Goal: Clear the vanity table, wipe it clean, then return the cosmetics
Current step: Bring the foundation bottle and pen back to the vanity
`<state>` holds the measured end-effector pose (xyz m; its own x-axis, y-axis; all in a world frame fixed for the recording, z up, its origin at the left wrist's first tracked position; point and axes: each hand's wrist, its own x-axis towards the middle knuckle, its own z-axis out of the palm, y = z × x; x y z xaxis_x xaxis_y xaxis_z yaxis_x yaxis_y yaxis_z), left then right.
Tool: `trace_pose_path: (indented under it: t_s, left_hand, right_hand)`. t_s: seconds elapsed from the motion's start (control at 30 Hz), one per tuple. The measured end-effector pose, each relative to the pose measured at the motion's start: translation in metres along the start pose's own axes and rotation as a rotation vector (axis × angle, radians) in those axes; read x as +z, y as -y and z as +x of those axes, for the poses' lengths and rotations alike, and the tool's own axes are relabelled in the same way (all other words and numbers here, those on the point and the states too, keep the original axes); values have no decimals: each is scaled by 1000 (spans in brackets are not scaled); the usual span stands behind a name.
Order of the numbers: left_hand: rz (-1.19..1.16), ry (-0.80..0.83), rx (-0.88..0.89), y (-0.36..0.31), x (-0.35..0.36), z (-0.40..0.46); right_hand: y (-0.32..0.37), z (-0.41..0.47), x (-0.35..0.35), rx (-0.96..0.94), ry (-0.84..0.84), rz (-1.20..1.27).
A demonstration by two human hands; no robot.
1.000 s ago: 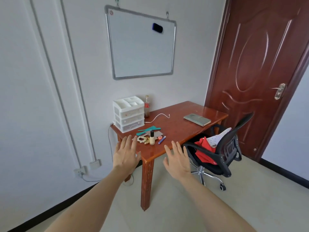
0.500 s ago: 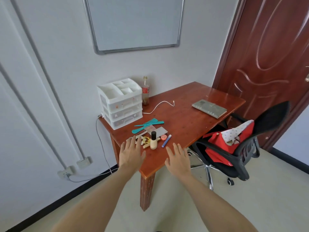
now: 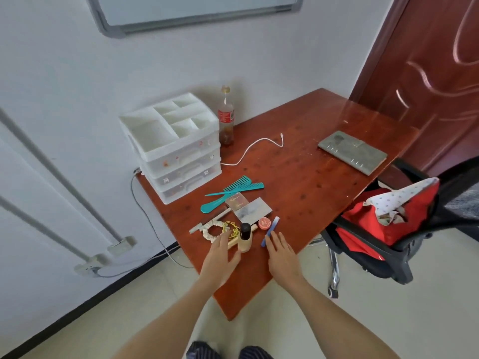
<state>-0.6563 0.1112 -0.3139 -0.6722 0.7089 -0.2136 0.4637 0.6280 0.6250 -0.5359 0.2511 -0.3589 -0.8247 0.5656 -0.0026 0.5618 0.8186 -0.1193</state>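
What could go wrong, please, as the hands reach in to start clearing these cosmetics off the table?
The upright foundation bottle stands just ahead of the open left hand; a careless sweep might tip it. The blue stick by the open right hand lies near the table edge and could roll off. The yellow elastic is tangled among neighbours and may drag them.

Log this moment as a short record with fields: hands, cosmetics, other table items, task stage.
left hand: open, beside the bottle, no grip
right hand: open, by the blue stick, no grip
cosmetics: combs, palette, red tin, scrunchie, clustered near the table front edge
other items: organizer, soda bottle, cable, notebook
stage: clearing not yet begun
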Motion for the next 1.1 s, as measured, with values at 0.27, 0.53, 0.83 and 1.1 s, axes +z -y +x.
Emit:
trace_pose_path:
  t_s: [0.27, 0.53, 0.83, 1.1]
  left_hand:
    - [-91, 50, 72, 0, 13, 39]
    - [-79, 66, 183, 15, 9, 36]
    - [-55, 111, 248, 44, -16, 4]
    - [-80, 28, 119, 39, -2, 3]
  right_hand:
    - [-3, 5, 8, -85, -45, -25]
    - [2, 9, 0, -325, -132, 27]
    - [20, 48, -1, -465, -55, -68]
    - [21, 54, 7, -475, -71, -123]
